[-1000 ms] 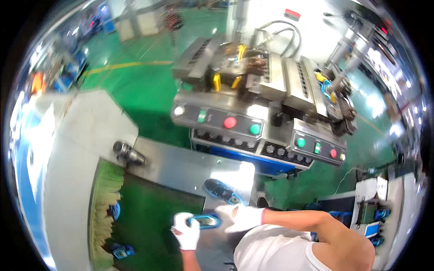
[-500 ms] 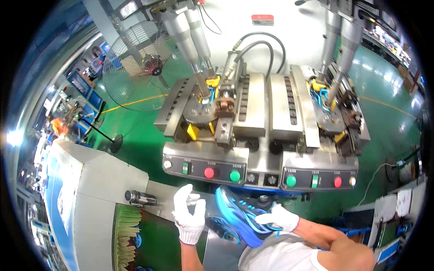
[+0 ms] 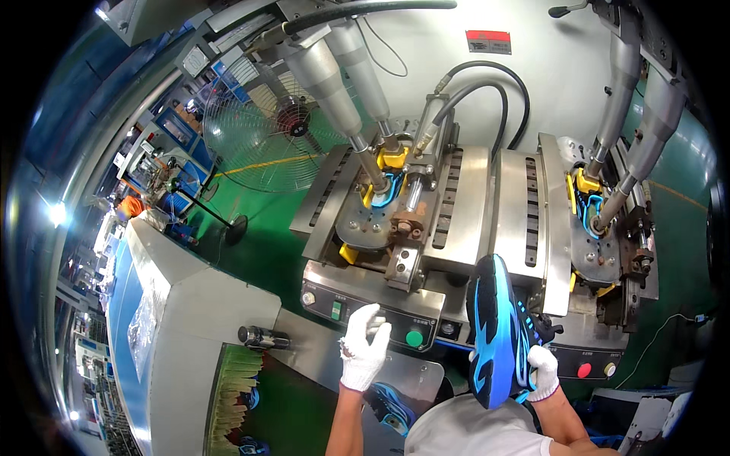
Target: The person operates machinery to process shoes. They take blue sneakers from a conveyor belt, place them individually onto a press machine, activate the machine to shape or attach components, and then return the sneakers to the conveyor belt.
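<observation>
My right hand (image 3: 543,374), in a white knit glove, is closed on a blue and black sneaker (image 3: 494,334). The sneaker stands nearly upright in the air, its sole toward me and to the left, toe up. It covers part of the right control panel. My left hand (image 3: 365,347), gloved as well, is raised empty before the left control panel (image 3: 372,308), fingers parted and slightly curled. Below it, a second blue and black sneaker (image 3: 390,408) lies on the metal shelf (image 3: 414,372).
Ahead stands a two-station press; its left clamp (image 3: 391,182) and right clamp (image 3: 589,205) each hold blue shoe parts under metal rods. At left are a black cylindrical bottle (image 3: 264,337), a grey machine housing (image 3: 205,311) with green curtain strips (image 3: 234,387), and a floor fan (image 3: 293,118).
My right hand has raised the sneaker and turned its sole into view. My left hand stays empty and is now before the left panel. The whole view has shifted.
</observation>
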Demonstrator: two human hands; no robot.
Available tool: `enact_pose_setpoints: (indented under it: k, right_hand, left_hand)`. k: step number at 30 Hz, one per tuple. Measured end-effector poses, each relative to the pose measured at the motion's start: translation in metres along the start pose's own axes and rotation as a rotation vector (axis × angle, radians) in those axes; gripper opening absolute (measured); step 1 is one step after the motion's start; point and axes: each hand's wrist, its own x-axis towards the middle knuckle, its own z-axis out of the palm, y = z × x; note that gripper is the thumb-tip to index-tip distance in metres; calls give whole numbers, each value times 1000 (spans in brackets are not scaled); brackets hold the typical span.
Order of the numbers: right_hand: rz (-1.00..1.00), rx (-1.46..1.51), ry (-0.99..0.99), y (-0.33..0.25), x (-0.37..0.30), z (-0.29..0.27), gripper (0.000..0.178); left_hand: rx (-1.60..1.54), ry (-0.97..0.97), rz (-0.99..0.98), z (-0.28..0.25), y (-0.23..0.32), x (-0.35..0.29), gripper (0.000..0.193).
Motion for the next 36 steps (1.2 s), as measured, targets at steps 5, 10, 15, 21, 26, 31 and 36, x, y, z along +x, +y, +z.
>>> enact_pose_setpoints:
  k: [5, 10, 15, 21, 26, 31, 36]
  right_hand:
    - [-27, 40, 156, 31, 7, -45, 45]
    - [20, -61, 212, 36, 16, -32, 66]
    - [41, -50, 141, 39, 22, -44, 67]
    - [-45, -32, 242, 36, 33, -28, 51]
    - [-109, -145, 404, 33, 35, -30, 57]
    - [-55, -203, 461, 14, 24, -17, 72]
    - [-43, -287, 585, 13, 27, -26, 68]
  left_hand:
    - [7, 54, 28, -23, 4, 7, 38]
    - [105, 87, 111, -39, -5, 12, 35]
    - [215, 65, 276, -40, -9, 49, 34]
    - [277, -44, 455, 3, -41, 152, 36]
    - [384, -157, 377, 60, -91, 248, 53]
    - [670, -101, 148, 132, -118, 309, 85]
    - [716, -42, 187, 149, -140, 362, 63]
